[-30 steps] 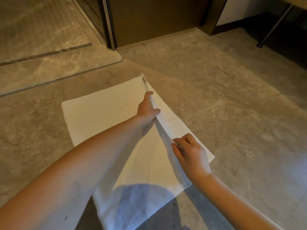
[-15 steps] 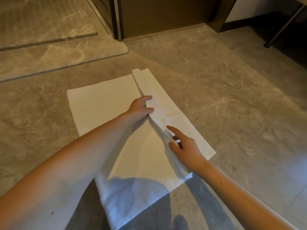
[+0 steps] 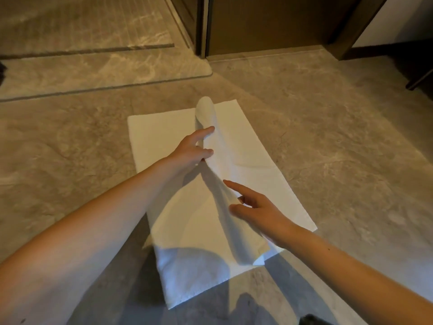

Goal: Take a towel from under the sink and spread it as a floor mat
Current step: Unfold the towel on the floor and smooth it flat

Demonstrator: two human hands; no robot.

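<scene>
A white towel (image 3: 161, 139) lies on the grey stone floor, with its right-hand layer partly folded over. My left hand (image 3: 193, 150) pinches that folded flap between thumb and fingers and holds it raised as a ridge down the towel's middle. Its far end curls upward. My right hand (image 3: 256, 211) hovers lower down beside the raised flap, fingers spread and index finger extended, the thumb touching the cloth. The near end of the towel lies in my shadow.
A dark wooden door and frame (image 3: 269, 24) stand at the far edge. A stone threshold (image 3: 105, 73) with a rounded corner runs across the upper left. A dark furniture leg (image 3: 419, 80) shows at the right edge. Bare floor (image 3: 339, 148) lies right of the towel.
My left hand has lifted the folded flap higher, so its far end now curls up. My right hand has let go of the edge and spread its fingers.
</scene>
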